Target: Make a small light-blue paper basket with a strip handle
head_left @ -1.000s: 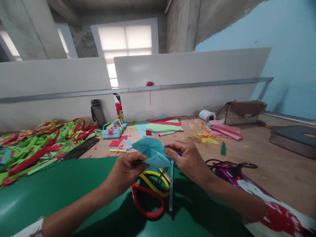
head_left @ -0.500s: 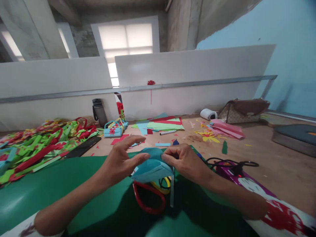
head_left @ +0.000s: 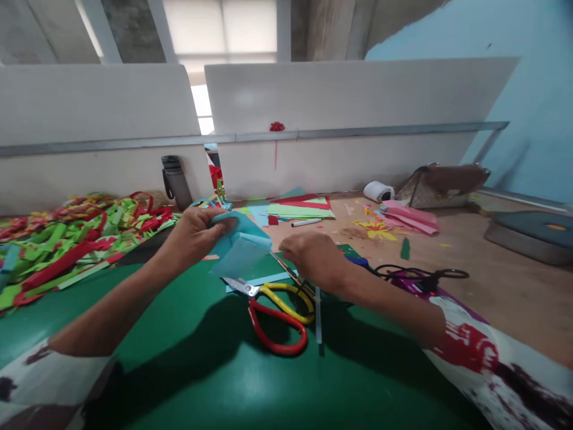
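My left hand (head_left: 199, 234) pinches a folded light blue felt piece (head_left: 244, 248) by its upper left side, holding it above the green mat (head_left: 188, 382). Just right of the felt, my right hand (head_left: 313, 257) has its fingers curled together; whatever may be between them is hidden. Scissors with one red and one yellow handle (head_left: 277, 349) lie on the mat below, blades pointing left. Beside them are a second, thinner pair of scissors (head_left: 290, 272), a light blue strip (head_left: 268, 279) and a translucent stick (head_left: 318, 316).
A heap of green and red felt pieces (head_left: 76, 245) lies at the left, near a dark bottle (head_left: 176, 184). Felt sheets (head_left: 299, 209) and a marker (head_left: 306, 223) are farther back. At the right are a purple power strip (head_left: 414, 286), cables and a handbag (head_left: 447, 185).
The felt moved up and left with my left hand, which has closed on it. My right hand has let it go and is apart from it. The scissors are now uncovered.
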Demonstrator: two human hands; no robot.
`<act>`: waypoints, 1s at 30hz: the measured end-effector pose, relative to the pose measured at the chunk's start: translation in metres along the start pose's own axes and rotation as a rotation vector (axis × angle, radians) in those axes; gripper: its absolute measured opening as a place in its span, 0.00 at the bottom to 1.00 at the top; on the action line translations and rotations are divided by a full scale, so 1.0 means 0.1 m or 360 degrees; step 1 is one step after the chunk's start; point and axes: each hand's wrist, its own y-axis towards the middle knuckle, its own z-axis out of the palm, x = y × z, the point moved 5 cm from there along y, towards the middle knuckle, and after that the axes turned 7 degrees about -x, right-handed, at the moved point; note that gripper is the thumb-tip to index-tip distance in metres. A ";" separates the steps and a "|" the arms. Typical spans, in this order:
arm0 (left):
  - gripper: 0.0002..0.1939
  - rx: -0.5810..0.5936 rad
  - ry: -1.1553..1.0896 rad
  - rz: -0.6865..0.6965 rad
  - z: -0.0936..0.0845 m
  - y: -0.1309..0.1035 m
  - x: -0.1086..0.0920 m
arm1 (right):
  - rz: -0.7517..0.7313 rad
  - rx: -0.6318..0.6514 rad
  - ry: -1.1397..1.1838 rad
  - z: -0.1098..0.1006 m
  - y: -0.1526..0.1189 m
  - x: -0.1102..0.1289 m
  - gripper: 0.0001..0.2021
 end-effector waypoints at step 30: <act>0.16 0.0453 -0.0868 -0.0650 0.64 -0.26 0.43 | 0.0302 -0.0561 0.0197 -0.30 -0.02 -0.37 0.16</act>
